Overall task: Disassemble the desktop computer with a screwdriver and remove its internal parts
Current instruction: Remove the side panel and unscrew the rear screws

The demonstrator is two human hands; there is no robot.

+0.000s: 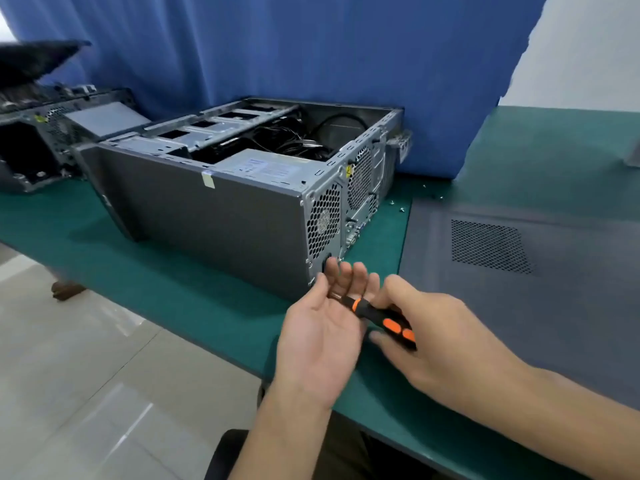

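Observation:
A grey desktop computer case (214, 216) lies on its side on the green table (180, 289), top open, showing the power supply (266, 166), black cables (294, 138) and drive bays. My right hand (440, 337) grips a black and orange screwdriver (384, 320) just in front of the case's rear lower corner. My left hand (322, 334) is held palm up with straight fingers under the screwdriver's tip end, close to the rear panel's power socket (327, 261).
The removed grey side panel (519, 271) with a mesh vent lies flat to the right. Small loose screws (398, 206) lie behind the case near it. A second opened computer (38, 147) sits at the far left. Blue curtain (311, 46) behind. The table's front edge is near me.

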